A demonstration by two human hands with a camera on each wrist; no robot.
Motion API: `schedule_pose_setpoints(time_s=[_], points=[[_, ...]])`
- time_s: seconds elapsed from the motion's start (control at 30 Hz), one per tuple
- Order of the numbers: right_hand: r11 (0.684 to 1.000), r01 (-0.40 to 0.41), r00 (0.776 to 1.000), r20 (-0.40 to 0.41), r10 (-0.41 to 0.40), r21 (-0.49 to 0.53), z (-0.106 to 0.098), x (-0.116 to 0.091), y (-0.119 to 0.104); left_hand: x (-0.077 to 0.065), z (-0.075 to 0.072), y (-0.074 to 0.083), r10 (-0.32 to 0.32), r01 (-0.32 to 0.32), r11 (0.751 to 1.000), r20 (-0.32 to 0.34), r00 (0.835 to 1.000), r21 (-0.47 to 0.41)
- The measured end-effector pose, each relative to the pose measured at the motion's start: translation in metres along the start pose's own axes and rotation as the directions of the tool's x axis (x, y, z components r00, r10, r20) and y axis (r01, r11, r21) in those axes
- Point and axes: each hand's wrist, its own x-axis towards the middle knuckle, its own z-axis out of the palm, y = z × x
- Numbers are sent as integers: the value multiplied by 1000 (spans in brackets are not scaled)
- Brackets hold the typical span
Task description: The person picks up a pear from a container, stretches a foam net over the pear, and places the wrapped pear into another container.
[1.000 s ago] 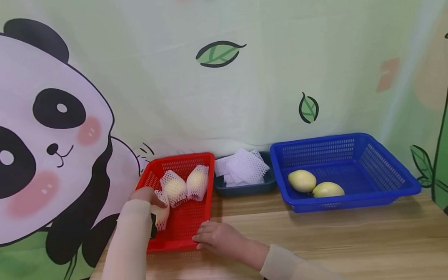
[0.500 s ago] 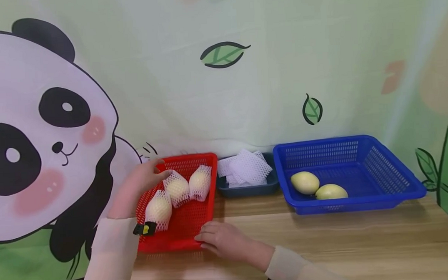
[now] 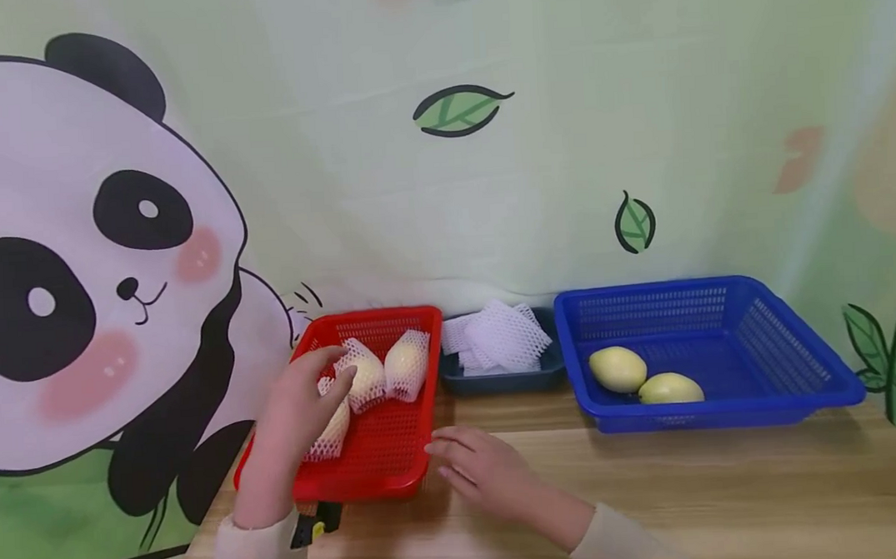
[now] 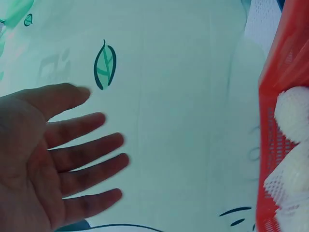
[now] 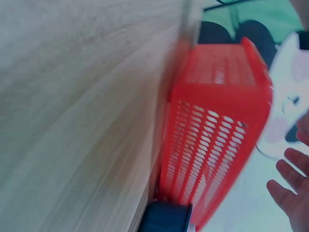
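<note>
Three pale yellow oval fruits in white foam nets, namely a near one [image 3: 335, 434], a middle one [image 3: 366, 380] and a right one [image 3: 407, 365], lie in the red basket [image 3: 397, 485]. My left hand [image 3: 292, 415] hovers above the basket's left side, partly covering the near fruit. In the left wrist view its fingers [image 4: 87, 157] are spread and hold nothing. My right hand [image 3: 490, 474] is at the basket's front right corner, fingertips close to the rim, fingers extended. Beside the red basket wall [image 5: 203, 145], the right wrist view shows fingers [image 5: 292, 174] loosely extended.
A dark blue tray [image 3: 505, 384] with a pile of white foam nets [image 3: 505, 339] stands right of the red basket. Farther right, a blue basket [image 3: 724, 405] holds two bare yellow fruits [image 3: 619, 369]. A printed panda cloth [image 3: 547, 142] hangs behind the wooden table [image 3: 652, 487].
My left hand has let go of the near netted fruit and lifted off it, then come back rightward over the basket. My right hand has shifted slightly off the rim corner.
</note>
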Motion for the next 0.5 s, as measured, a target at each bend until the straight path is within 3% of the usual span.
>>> schedule_pose_setpoints(time_s=[0.1,0.17,0.3,0.5], points=[[993,-101,994,-39,104,54,-14,-11,4,-9,15,5,41,-43,999,-92,995,-14],[987,-140,987,-75,145,74,-24,-16,8,-14,28,11,95,-101,995,-161,982,-27],[981,-181,970,-153,189,67,-49,-22,22,-20,55,29,241,-257,966,-261,935,-31],[968,-243,952,-172,251,69,-93,-20,45,-20,91,59,406,-433,901,-295,865,-29]])
